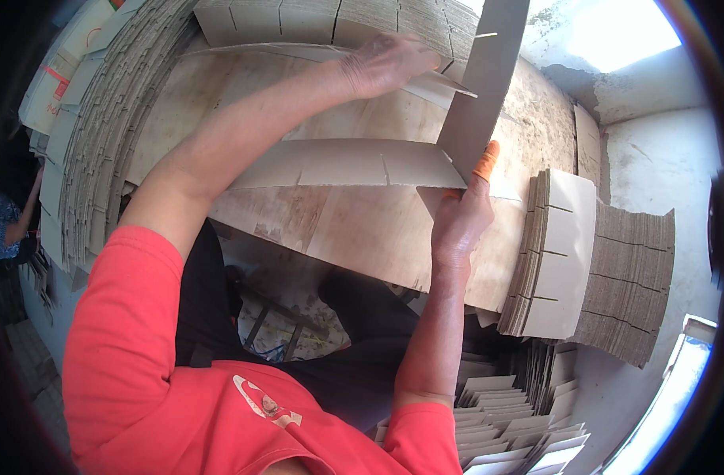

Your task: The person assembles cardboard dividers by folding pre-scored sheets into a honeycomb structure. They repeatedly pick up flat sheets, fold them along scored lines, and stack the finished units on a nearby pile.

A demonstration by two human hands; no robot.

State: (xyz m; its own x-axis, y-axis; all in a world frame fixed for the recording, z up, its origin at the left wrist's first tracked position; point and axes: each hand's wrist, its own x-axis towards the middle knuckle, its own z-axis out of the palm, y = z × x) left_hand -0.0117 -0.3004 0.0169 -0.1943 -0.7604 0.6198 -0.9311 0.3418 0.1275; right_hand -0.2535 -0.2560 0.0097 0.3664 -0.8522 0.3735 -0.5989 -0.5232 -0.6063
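My left hand [389, 65] reaches across to the far side, its fingers closed on the upper edge of a long cardboard strip [441, 89]. My right hand [465, 214], with an orange finger cover [486, 161] on one finger, grips the near end of a slotted cardboard crosspiece [484, 87] slanting away from me. A second long strip [338, 162] with slits along its near edge meets the crosspiece beside my right hand. The left-hand strip's right end touches or overlaps the crosspiece farther up; whether its slot is engaged I cannot tell.
The wooden tabletop [338, 229] lies under the work. Stacks of slotted cardboard stand along the left [112, 119], the back [314, 24] and the right [560, 253]. More pieces [504, 419] are piled low by my right elbow. A person's arm [23, 214] shows at far left.
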